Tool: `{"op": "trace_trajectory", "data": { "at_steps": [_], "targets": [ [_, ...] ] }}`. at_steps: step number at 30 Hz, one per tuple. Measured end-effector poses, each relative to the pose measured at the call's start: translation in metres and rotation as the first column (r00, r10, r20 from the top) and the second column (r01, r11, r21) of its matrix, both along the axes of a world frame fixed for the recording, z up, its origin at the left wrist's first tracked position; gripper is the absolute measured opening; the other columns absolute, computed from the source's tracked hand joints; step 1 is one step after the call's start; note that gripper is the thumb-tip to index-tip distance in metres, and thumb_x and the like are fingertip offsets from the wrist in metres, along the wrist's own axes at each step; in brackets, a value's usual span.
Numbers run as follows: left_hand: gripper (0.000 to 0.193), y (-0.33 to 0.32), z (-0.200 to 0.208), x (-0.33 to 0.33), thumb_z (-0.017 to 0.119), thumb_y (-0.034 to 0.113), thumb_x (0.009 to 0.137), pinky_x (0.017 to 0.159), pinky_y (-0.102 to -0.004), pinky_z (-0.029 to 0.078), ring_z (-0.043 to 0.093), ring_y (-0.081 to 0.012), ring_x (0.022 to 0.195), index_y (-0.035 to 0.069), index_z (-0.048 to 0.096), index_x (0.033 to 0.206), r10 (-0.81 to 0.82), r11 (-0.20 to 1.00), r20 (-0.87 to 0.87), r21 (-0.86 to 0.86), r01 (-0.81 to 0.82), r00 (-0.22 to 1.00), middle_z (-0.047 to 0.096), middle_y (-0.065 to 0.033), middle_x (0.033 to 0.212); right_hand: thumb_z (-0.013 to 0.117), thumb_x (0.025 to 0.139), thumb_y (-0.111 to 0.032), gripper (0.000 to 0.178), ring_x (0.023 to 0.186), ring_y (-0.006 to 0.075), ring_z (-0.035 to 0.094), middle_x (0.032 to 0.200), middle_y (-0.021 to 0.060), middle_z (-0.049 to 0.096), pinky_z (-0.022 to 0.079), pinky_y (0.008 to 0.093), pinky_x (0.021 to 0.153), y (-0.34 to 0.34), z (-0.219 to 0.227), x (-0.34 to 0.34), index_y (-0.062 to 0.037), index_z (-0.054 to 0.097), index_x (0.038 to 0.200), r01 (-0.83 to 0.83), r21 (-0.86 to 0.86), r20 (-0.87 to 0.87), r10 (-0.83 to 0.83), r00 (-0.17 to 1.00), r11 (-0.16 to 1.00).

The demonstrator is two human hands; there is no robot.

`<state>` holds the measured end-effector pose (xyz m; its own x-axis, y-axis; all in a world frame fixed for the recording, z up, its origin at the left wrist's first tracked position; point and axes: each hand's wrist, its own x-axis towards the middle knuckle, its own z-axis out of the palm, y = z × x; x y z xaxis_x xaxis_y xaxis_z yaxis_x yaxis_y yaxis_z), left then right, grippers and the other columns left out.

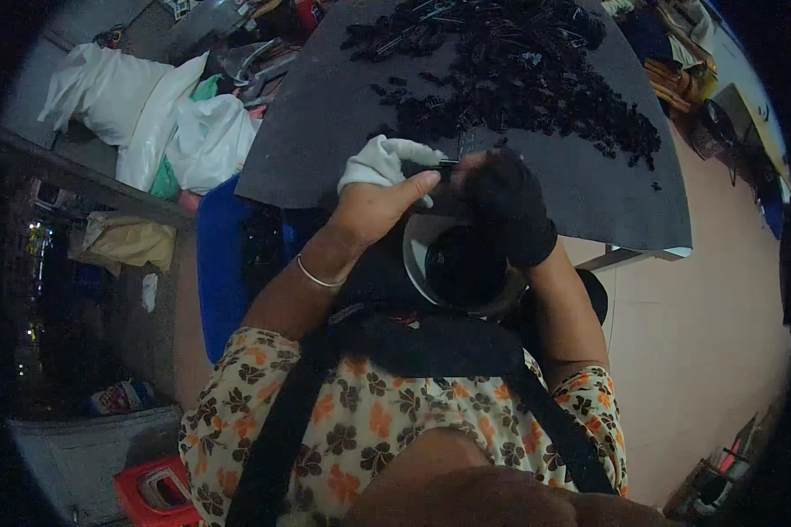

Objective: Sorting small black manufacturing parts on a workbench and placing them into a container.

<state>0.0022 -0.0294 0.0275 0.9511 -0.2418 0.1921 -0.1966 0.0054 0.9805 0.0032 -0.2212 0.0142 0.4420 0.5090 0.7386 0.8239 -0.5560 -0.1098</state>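
My left hand (380,189), in a white glove that leaves the thumb bare, pinches a small black part (446,164) between thumb and fingers. My right hand (508,206), in a black glove, is close to the part's right end. Its fingers are curled and blurred, so I cannot tell whether they grip it. Below both hands, at my lap, a white bucket (416,263) holds dark contents too dim to make out. Beyond the hands, a heap of small black parts (518,88) spreads over the grey-covered table (308,114).
White sacks (141,105) lie to the left of the table. A blue chair-like piece (218,272) stands by my left arm. At lower left are a red plastic stool (154,492) and a grey bin (88,448). A fan (716,127) stands far right.
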Motion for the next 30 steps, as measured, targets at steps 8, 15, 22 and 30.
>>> {"op": "trace_trajectory", "data": {
  "at_steps": [8, 15, 22, 30],
  "targets": [
    [0.028, 0.006, 0.009, -0.021, 0.062, 0.003, 0.081, 0.072, -0.0252, 0.049, 0.058, -0.0126, 0.086, -0.002, 0.054, 0.107, -0.078, 0.955, 0.156, 0.296, 0.029, 0.985, 0.06, -0.0121, 0.104, 0.068, 0.074, -0.018, 0.031, 0.078, 0.0281, 0.062, 0.091, 0.0164, 0.061, 0.047, 0.0343, 0.072, 0.005, 0.001, -0.003, -0.0006, 0.062, 0.098, 0.046, 0.308, -0.756, 0.215, 0.618, 0.95],
    [0.081, 0.044, -0.001, 0.027, 0.076, 0.033, 0.063, 0.096, -0.039, 0.037, 0.041, -0.0368, 0.118, -0.001, 0.038, 0.126, -0.145, 0.419, 0.503, 0.811, -0.408, 0.852, 0.043, -0.0225, 0.126, 0.067, 0.073, -0.018, 0.022, 0.075, 0.0295, 0.059, 0.081, 0.0139, 0.061, 0.047, 0.0366, 0.067, -0.009, 0.0, 0.011, -0.0052, 0.064, 0.09, -0.088, 0.005, -0.429, 0.081, 0.9, 0.996],
    [0.061, -0.034, -0.024, 0.118, 0.069, 0.034, 0.072, 0.095, -0.0373, 0.037, 0.042, -0.0378, 0.115, 0.001, 0.048, 0.118, -0.333, 0.36, 0.591, 0.8, -0.481, 0.735, 0.042, -0.0202, 0.128, 0.064, 0.071, -0.019, 0.021, 0.082, 0.0326, 0.058, 0.087, 0.0142, 0.061, 0.046, 0.0409, 0.07, -0.018, -0.015, 0.032, -0.0093, 0.063, 0.089, 0.374, -0.049, -0.315, -0.37, 0.874, 0.926],
    [0.061, -0.107, -0.015, 0.188, 0.07, 0.034, 0.072, 0.09, -0.0341, 0.042, 0.054, -0.0279, 0.105, 0.003, 0.05, 0.121, -0.153, 0.969, 0.468, 0.243, 0.039, 0.871, 0.053, -0.0167, 0.119, 0.058, 0.076, -0.015, 0.024, 0.084, 0.0345, 0.057, 0.089, 0.0165, 0.06, 0.046, 0.0419, 0.071, -0.023, -0.006, 0.031, -0.0055, 0.06, 0.098, 0.314, 0.11, -0.292, -0.271, 0.917, 0.943]
  ]
}}
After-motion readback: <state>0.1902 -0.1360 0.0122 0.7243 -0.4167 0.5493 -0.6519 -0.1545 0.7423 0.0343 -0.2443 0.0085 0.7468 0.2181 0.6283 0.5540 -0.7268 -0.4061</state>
